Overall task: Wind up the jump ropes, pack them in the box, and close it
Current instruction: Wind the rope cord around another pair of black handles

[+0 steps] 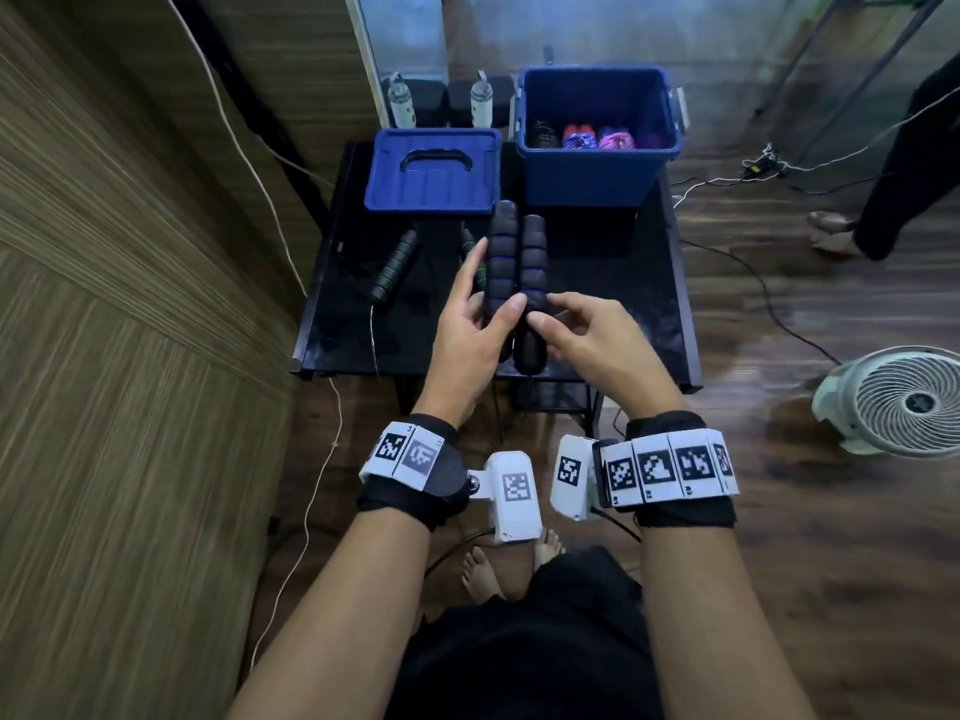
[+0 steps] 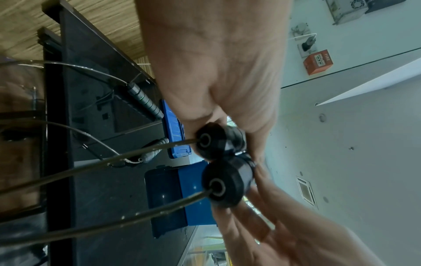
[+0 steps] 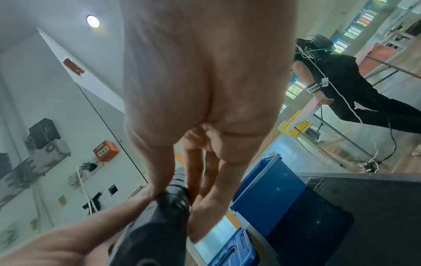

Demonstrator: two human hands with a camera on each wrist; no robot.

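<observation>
Two black foam jump rope handles with blue rings, the left one and the right one, stand side by side above the black table. My left hand grips the left handle, thumb across its front. My right hand pinches the right handle low down. In the left wrist view both handle ends show, with thin cables running out of them. The open blue box at the back right holds several wound ropes. Its blue lid lies flat to the left.
A second rope with green-ringed handles lies on the table's left half, one handle partly behind my left hand. Two bottles stand behind the lid. A white fan, floor cables and another person are to the right.
</observation>
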